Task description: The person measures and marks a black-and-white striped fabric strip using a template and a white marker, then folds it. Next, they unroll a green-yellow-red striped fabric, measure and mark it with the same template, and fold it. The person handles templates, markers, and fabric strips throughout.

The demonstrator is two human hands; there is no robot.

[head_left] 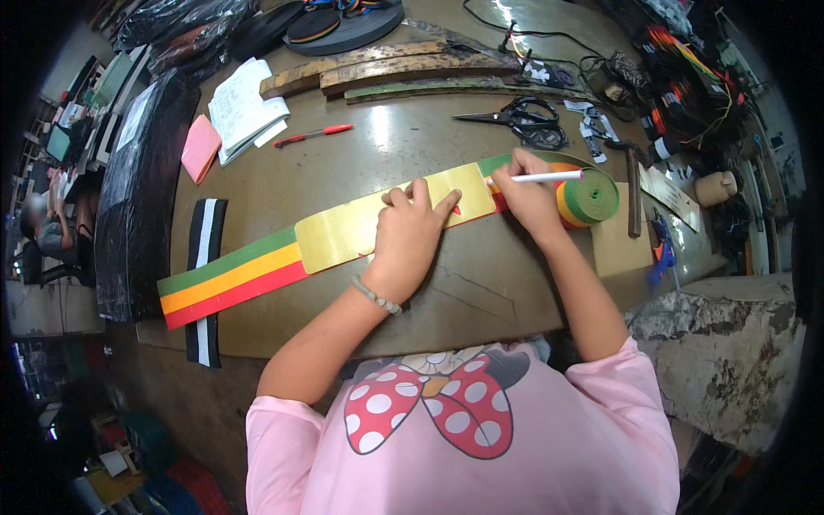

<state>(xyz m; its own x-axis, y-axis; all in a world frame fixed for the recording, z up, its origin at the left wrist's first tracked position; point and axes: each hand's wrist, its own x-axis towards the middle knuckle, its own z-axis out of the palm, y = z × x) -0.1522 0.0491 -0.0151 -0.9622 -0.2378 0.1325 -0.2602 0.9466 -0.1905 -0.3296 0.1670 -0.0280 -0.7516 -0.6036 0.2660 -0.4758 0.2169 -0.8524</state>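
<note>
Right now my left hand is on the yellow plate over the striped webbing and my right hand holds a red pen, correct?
Not quite: your right hand holds a white pen, not a red one, as the head view shows. Your left hand is indeed on the yellow plate over the striped webbing.

We've got a green, orange and red striped strap [232, 278] slanting flat from about 8 o'clock towards 2, its far end wound into a roll, green edge up at us. Our gold plate [336, 230], round-cornered, lies flat along it. Our white pen [542, 177] tilts by the plate's 2 o'clock end, tip towards 9.
</note>
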